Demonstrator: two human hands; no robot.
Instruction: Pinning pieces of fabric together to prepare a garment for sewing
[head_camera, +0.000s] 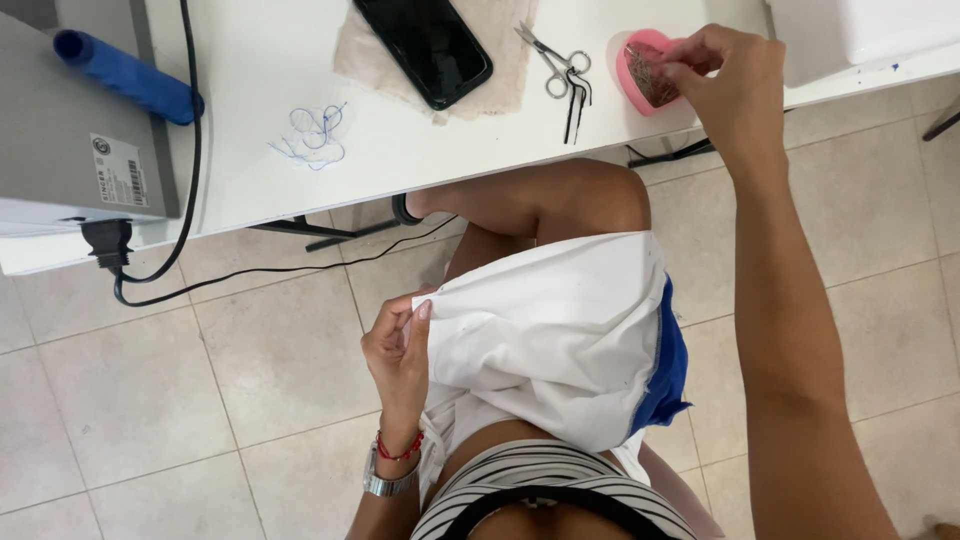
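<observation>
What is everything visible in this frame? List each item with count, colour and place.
white table: one, white, across the top.
sewing machine: one, grey, table's left end.
blue roll: one, blue, lying on the machine.
power cable: one, black, hanging from the table's left side to the floor.
thread tangle: one, blue, on the table.
phone: one, black, on a beige cloth scrap.
scissors: one pair, silver, right of the phone.
heart-shaped dish: one, pink, holding pins.
white fabric: one piece, white with a blue edge, on the lap.
tiled floor: beige.
left hand: pinches the fabric's edge; watch and red bracelet at the wrist.
right hand: fingers in the dish.
</observation>
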